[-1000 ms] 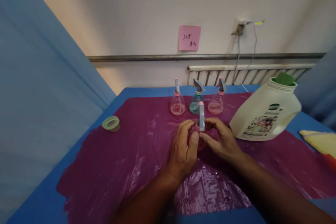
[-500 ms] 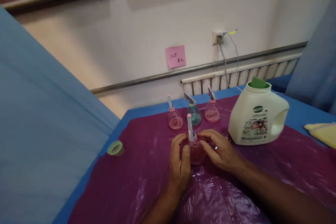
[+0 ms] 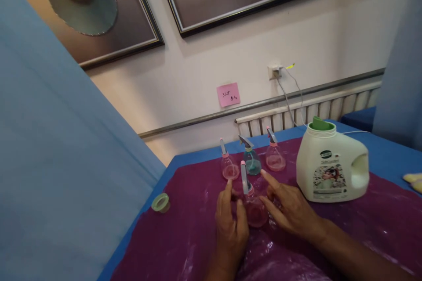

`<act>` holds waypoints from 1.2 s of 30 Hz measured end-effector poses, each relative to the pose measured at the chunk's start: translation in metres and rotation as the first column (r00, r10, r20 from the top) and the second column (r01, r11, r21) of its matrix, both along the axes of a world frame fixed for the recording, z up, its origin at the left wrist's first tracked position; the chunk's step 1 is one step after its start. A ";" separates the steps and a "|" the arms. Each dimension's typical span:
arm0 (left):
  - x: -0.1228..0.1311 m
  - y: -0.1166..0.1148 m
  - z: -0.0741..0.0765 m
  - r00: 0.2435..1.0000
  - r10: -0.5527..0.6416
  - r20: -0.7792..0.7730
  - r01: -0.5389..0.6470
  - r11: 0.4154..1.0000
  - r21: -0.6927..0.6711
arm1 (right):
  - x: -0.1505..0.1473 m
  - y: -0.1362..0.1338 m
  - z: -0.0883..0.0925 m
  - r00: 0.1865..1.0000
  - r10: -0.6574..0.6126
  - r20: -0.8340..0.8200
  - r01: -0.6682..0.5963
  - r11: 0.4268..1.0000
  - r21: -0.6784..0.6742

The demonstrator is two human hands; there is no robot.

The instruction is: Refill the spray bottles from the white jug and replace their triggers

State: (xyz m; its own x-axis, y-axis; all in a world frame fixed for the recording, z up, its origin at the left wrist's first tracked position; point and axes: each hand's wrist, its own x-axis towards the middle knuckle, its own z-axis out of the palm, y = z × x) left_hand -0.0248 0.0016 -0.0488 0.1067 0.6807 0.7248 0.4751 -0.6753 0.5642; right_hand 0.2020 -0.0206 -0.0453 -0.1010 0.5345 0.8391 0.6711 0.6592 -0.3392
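Your left hand [image 3: 231, 224] and right hand [image 3: 292, 207], fingers loosely spread, flank the nearest spray bottle [image 3: 256, 214] on the purple sheet [image 3: 187, 219] — steady it evenly from both sides to avoid tipping.

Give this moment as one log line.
left hand: open beside grey-triggered pink spray bottle; right hand: open opposite; contact: unclear; bottle: upright on purple plastic sheet; behind: teal spray bottle between two pink ones; right: cream plastic jug

The single head-worn view looks forward and down from above and behind the left hand [image 3: 231, 224] and right hand [image 3: 293, 206], close to them, facing across the table [image 3: 198, 153] to the wall [image 3: 191, 92] beyond them.
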 end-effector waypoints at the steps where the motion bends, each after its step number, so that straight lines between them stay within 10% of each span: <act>1: -0.001 -0.002 0.003 0.999 0.004 -0.036 -0.003 0.999 0.039 | 0.000 -0.001 0.001 0.999 -0.002 0.034 0.002 1.000 0.014; 10: 0.006 -0.018 0.031 0.950 -0.039 -0.309 0.068 0.994 0.082 | -0.004 -0.008 0.004 0.989 0.040 0.140 -0.045 0.998 0.032; 36: 0.014 -0.020 0.025 0.923 -0.114 -0.366 0.122 0.993 -0.001 | 0.007 -0.013 0.006 0.985 0.014 0.170 -0.004 0.998 -0.058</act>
State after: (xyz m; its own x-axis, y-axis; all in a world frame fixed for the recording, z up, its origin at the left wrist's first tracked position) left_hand -0.0112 -0.0181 -0.0237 0.4452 0.6316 0.6348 0.5616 -0.7491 0.3514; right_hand 0.2086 -0.0336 -0.0396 -0.2454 0.5793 0.7773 0.7163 0.6487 -0.2573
